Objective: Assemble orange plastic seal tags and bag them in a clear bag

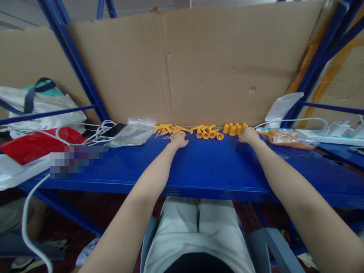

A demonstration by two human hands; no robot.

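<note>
Small yellow plastic parts stand in groups along the back of the blue table. My left hand rests beside thin yellow stick-like pieces with small metal chains among them. Its thumb sticks out to the right, apart from the fingers, which touch or nearly touch a yellow piece. Between my hands lie several yellow trumpet-shaped pieces, flared ends facing me. To their right, yellow cup-shaped pieces stand in rows. My right hand is closed at the end of these, with yellow showing at its fingertips.
Clear plastic bags and a dark phone lie left, near white cables and a red item. At right are a bag of orange parts and a power strip. Cardboard and blue posts enclose the table.
</note>
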